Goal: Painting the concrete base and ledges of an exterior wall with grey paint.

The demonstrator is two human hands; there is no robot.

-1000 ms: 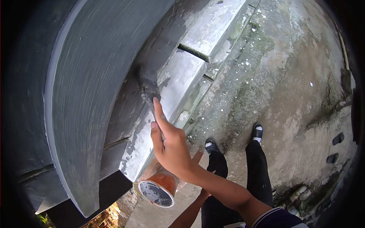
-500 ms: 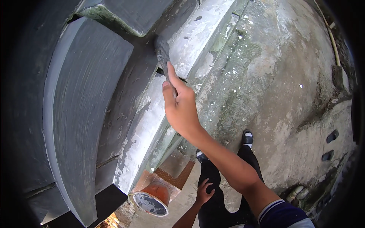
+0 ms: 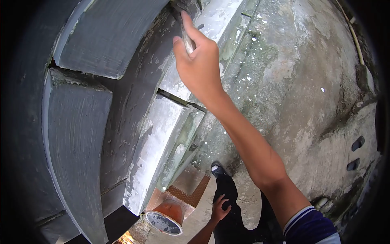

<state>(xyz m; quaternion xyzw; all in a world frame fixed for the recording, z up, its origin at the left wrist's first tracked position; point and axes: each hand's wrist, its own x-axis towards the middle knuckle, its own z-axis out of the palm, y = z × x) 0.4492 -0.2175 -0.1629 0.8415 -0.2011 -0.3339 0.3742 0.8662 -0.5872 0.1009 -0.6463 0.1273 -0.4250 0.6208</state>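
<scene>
My right hand (image 3: 199, 67) grips the pale handle of a paintbrush (image 3: 187, 42), index finger stretched along it. The dark, paint-coated brush head reaches the top edge of the view, beside a dark grey recessed surface (image 3: 134, 77); its tip is hard to make out. Just right of this runs a whitish ledge (image 3: 152, 140), with worn paint and a dark gap across it. Grey raised blocks (image 3: 77, 134) with streaky brush marks stand to the left. My left hand (image 3: 221, 208) hangs beside my dark trouser leg, fingers apart and holding nothing.
An orange bucket (image 3: 168, 209) with dark grey paint inside stands at the ledge's near end, next to a brown patterned mat (image 3: 191, 196). Stained concrete floor (image 3: 300, 105) stretches right, with a pair of dark slippers (image 3: 355, 154) and a thin pole (image 3: 352, 32).
My right hand and the paintbrush have moved farther away along the ledge. The view has shifted, so more of the upper block shows. My left hand still hangs by my leg.
</scene>
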